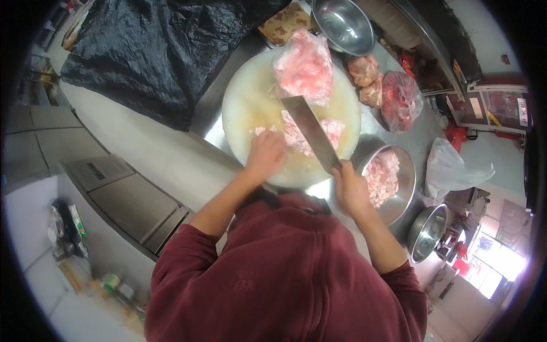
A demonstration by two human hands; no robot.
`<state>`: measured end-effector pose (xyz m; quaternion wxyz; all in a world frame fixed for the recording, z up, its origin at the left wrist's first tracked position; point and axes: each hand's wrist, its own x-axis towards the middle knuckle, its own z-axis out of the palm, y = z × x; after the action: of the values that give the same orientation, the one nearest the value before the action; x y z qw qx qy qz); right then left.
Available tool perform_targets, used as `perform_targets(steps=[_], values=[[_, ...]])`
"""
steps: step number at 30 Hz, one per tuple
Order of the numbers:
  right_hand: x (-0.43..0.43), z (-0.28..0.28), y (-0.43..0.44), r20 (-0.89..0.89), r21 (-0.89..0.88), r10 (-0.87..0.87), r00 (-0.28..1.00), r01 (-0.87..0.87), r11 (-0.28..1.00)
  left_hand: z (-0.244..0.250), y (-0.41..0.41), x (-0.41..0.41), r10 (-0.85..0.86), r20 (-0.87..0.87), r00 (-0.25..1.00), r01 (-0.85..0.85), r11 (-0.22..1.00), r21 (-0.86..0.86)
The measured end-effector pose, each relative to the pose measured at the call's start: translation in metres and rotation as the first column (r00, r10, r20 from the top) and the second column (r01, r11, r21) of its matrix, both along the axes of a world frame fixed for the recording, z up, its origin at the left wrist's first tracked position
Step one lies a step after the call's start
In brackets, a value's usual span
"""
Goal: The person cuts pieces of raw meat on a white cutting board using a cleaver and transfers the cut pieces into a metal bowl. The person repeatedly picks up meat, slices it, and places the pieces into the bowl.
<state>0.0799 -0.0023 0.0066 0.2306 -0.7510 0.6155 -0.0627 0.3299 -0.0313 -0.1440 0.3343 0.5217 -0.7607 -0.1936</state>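
Observation:
A round white cutting board (243,94) lies before me, stained yellowish in the middle. My right hand (352,188) grips the handle of a Chinese cleaver (314,134), its broad blade slanting up and left over chopped pale pink meat (299,143). At the board's near left, my left hand (267,154) is curled over a few small meat scraps (259,130); its fingertips are hidden, so whether it pinches any is unclear. A large pink-white slab of meat (304,66) in clear plastic rests at the board's far side.
Right of the board, a steel bowl (406,188) holds diced meat (382,177). Beyond it are bagged red meat (399,100), poultry-like pieces (365,79) and a white plastic bag (448,169). Steel bowls stand far back (344,25) and near right (427,233). Black plastic sheeting (154,55) covers the far left.

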Motion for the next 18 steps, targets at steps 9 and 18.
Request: perform_targets(steps=[9, 18], values=[[-0.016, -0.003, 0.008, 0.028, 0.038, -0.008, 1.0, 0.007, 0.999, 0.015, -0.016, -0.017, 0.246, -0.108, 0.963, -0.233, 0.964, 0.125], [0.016, -0.015, 0.007, 0.088, 0.255, 0.236, 0.968, -0.251, 0.934, 0.002, -0.002, 0.083, 0.688, -0.447, 0.572, -0.54, 0.726, 0.425]])
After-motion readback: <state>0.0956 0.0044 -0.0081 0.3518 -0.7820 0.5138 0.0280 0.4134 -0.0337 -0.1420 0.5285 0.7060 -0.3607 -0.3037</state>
